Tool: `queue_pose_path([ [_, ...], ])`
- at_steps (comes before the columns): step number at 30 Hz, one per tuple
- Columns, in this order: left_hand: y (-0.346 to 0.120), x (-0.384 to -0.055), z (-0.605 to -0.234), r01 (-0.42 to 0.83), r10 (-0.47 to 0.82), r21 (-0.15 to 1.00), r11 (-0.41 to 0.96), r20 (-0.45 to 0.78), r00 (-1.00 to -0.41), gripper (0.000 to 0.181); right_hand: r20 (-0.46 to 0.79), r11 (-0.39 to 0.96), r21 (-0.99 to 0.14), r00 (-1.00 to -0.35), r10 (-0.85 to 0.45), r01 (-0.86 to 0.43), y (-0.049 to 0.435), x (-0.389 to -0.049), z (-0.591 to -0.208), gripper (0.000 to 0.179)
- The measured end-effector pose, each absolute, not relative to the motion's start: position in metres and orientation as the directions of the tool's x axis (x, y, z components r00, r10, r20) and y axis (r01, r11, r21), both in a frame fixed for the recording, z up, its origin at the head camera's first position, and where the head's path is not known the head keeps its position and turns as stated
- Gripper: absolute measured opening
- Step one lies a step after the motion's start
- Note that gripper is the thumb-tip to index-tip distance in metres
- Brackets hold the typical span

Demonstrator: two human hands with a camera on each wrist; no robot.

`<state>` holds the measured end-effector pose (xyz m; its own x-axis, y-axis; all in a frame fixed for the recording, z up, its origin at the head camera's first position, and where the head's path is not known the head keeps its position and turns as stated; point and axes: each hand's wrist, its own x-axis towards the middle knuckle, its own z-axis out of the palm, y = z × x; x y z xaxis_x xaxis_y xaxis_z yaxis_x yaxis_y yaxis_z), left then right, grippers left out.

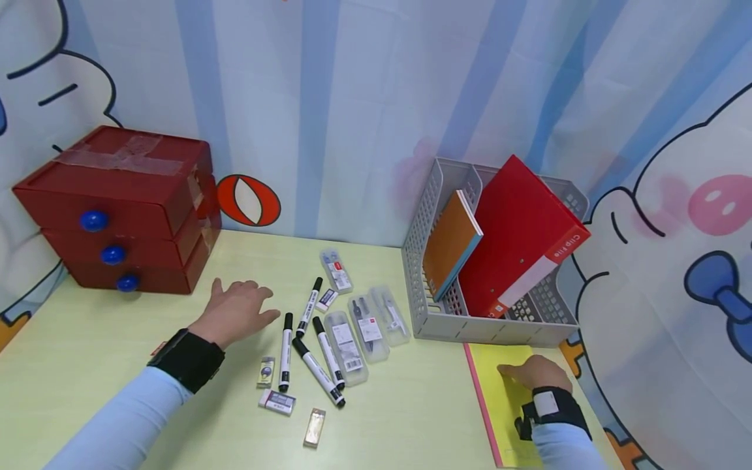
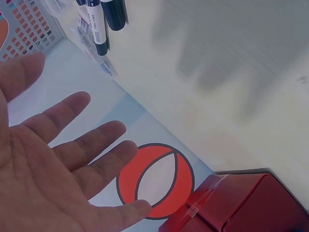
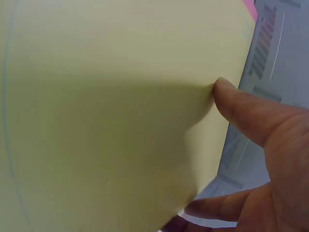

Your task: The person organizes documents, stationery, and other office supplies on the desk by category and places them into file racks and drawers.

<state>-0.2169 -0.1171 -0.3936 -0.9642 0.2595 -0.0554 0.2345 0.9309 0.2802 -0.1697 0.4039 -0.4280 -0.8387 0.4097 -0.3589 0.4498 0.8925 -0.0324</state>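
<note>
Right Hand on the Yellow Pad, Left Hand Free

At the right of the pale table (image 1: 411,405), my right hand (image 1: 542,372) pinches the right edge of a yellow pad (image 1: 499,408), thumb on its face and fingers at the rim. The pad lies just on the near side of a grey rack (image 1: 446,328), its pink edge to the left. Whether the gripped edge is lifted, I cannot tell. To hold it well, I judge, calls for a light, even pinch with the thumb flat, as a thin pad could bend or slip if taken too near a corner. My left hand (image 1: 237,313), fingers spread and grasping nothing, hovers between a red drawer unit (image 1: 135,212) at far left and the stationery at centre; it could support the pad's other side.

Crowding the right is the rack, its near rim close by the pad's far end, so a forward push would probably catch. Inside it a red clip file (image 1: 511,235) leans and takes up much of the room, with an orange-and-blue book (image 1: 451,248) tilted to its left. My wrist strap (image 1: 561,408) hides part of the pad's right side. Across the centre lie four markers (image 1: 286,352), clear plastic cases (image 1: 346,346), erasers (image 1: 277,402) and a small pale block (image 1: 314,427), all apart from the pad.
</note>
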Motion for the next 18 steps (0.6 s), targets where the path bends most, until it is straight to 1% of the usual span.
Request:
queue_pose_path([
  [6,-0.117,-0.216,-0.395,0.235,0.259,0.279,0.931,-0.053,-0.964,0.052,-0.336,0.911,-0.087,-0.873,0.353,0.402,0.365,-0.176,-0.428,0.075],
  [14,-0.118,-0.216,-0.397,0.227,0.251,0.284,0.932,-0.051,-0.967,0.052,-0.329,0.922,-0.144,-0.896,0.298,0.360,0.334,-0.179,-0.430,0.085],
  [16,-0.118,-0.216,-0.398,0.225,0.249,0.285,0.932,-0.052,-0.967,0.052,-0.336,0.922,-0.166,-0.899,0.281,0.351,0.332,-0.179,-0.430,0.082],
  [18,-0.119,-0.216,-0.399,0.223,0.248,0.288,0.931,-0.052,-0.967,0.052,-0.349,0.916,-0.196,-0.898,0.269,0.350,0.331,-0.178,-0.430,0.074],
])
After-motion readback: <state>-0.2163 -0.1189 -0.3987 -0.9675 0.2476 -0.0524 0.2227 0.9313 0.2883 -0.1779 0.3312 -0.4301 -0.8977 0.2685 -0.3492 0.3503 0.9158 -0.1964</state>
